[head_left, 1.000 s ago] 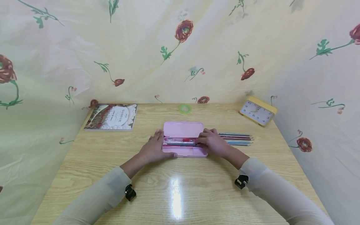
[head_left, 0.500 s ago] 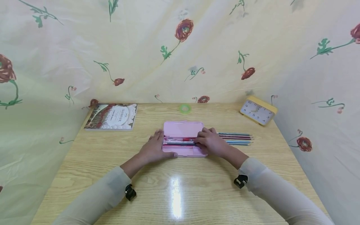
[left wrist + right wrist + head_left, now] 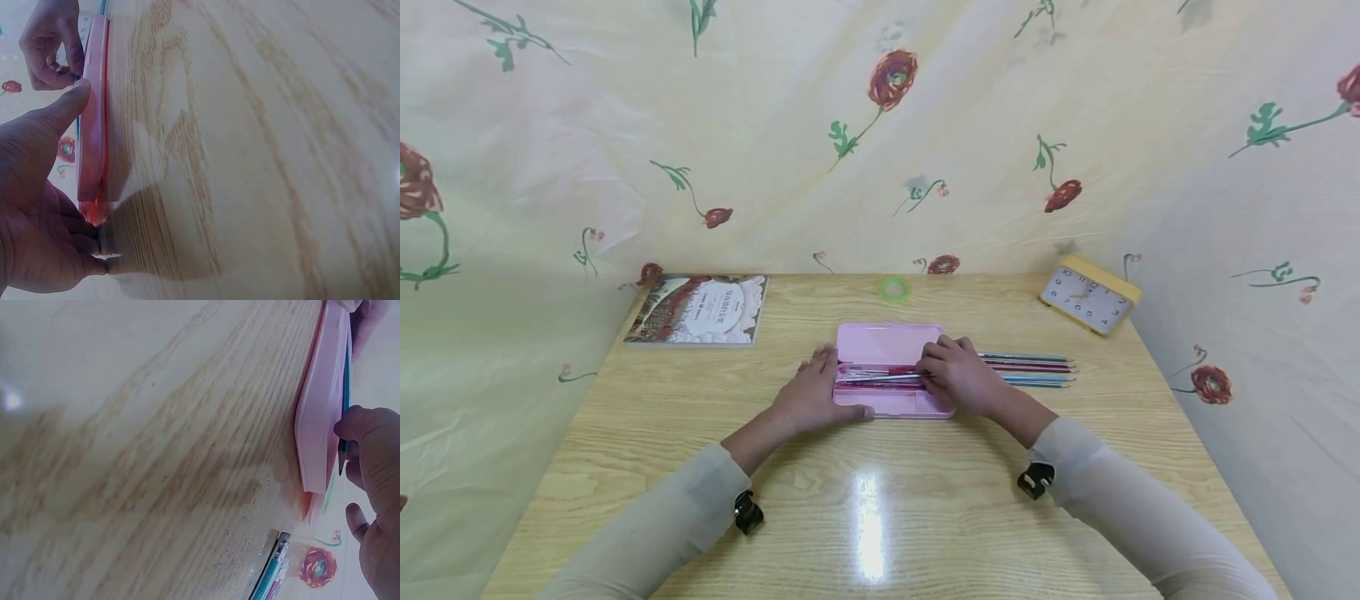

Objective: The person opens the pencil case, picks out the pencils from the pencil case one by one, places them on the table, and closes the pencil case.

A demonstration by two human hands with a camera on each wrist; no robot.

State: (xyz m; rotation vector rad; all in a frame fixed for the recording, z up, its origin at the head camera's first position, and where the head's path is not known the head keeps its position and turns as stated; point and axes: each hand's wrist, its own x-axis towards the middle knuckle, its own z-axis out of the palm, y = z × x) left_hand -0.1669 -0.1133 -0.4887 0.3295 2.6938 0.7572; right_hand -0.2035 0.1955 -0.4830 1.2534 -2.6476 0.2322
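The pink pencil case [image 3: 880, 343] lies with its lid folded back in the middle of the table, holding several pens and pencils. My left hand [image 3: 808, 398] rests against its left end, fingers straight, thumb along the front wall. At the right part of the case, my right hand [image 3: 962, 379] pinches a pencil [image 3: 347, 375] between thumb and fingers. This pencil slants over the others in the head view; its dark pointed end sticks out below the thumb in the right wrist view. Right of the case, several pencils [image 3: 1030, 359] lie side by side, partly hidden by the right hand.
A book [image 3: 700, 310] lies at the back left of the wooden table [image 3: 805, 533]. A green tape roll [image 3: 894, 290] sits near the back edge. The yellow alarm clock [image 3: 1090, 293] stands at the back right. Flowered cloth [image 3: 775, 150] hangs behind and beside the table.
My right hand has shifted slightly left and away from me. The pencil in its grip now tilts across the pens in the case, where they lay more level before. The left hand stays put.
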